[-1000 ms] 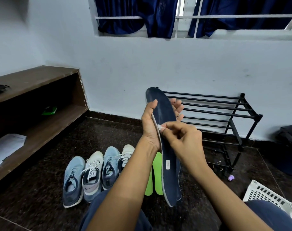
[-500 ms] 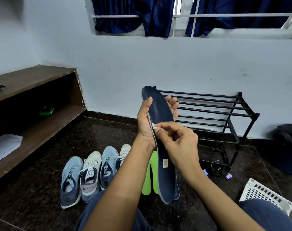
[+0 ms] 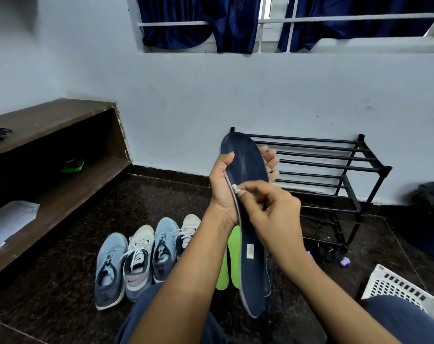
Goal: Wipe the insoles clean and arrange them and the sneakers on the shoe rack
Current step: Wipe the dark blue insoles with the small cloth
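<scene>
Head view: we're in the cleaning step, racking hasn't started yet.
Navy insole [image 3: 248, 165]: held up on end, toe up, in front of the shoe rack [image 3: 335, 167] but well clear of it.
Left hand [image 3: 223, 192]: grip wrapped round the insole's upper half, thumb on the near face, fingers behind.
Right hand [image 3: 270, 209]: grip pinched together on a small white bit [image 3: 235, 188] at the insole's left edge. Wipe scrap or lint, honestly can't tell.
Sneakers [image 3: 136, 259]: four in a row on the floor [image 3: 62, 281], green insoles [image 3: 232, 256] lying just beside them.
Next move: my guess is run that pinch along the rest of the edge and face, keep the left grip firm so the insole doesn't flop, then set it on a rack bar.
Vs earlier frames: barely anything. The pinch sits at about the same spot on the edge, and the insole is still upright in the same hold.
</scene>
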Available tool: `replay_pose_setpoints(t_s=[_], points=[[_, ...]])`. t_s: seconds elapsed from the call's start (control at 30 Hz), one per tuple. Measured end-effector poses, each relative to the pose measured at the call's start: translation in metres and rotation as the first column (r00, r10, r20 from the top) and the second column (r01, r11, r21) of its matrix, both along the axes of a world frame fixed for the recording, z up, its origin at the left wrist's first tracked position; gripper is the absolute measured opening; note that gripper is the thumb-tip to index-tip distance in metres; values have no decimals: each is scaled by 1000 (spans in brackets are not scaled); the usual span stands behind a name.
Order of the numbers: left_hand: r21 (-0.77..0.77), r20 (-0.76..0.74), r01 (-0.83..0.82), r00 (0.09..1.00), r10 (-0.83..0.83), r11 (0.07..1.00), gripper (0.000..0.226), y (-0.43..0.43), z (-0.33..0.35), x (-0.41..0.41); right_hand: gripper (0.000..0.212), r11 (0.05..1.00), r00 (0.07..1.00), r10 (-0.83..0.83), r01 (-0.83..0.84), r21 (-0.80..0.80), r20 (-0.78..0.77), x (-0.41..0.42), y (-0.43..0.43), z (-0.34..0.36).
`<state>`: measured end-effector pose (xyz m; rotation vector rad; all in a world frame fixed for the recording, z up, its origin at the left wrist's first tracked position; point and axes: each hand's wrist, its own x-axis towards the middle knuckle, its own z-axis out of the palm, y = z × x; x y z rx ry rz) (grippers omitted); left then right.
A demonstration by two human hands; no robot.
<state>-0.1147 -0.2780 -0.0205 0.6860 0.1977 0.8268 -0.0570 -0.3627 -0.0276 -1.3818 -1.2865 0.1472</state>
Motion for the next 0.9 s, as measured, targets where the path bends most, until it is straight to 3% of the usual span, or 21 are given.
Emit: replay_pose_setpoints(t_s=[0.1,0.23,0.37,0.47,0.63,0.83,0.9], points=[[4,17,-19,1000,19,1000,57,2,2,-3,9,999,999,43,-43,-14,-19,-1,0,-1],[17,-10,-13,1000,13,1000,52,-9,-1,5,7,992,983,-121,113,64,138,15,12,0],[13,-3,14,1000,-14,1000,54,-14,2,8,9,965,959,-237,215,147,156,23,16,5],[4,-11,-7,1000,7,1000,54,-8,1,6,11,984,975,-157,141,107,157,12,9,1],[-12,-5,-40,999,40,999,50,-3,1,5,11,1000,1000,4,-4,-8,0,7,3,4],[10,16,47,999,-47,999,46,-11,0,12,12,965,958,-253,239,108,135,26,19,6],[6,18,57,998,-57,998,47,-11,0,11,14,963,961,-249,233,134,121,23,17,5]])
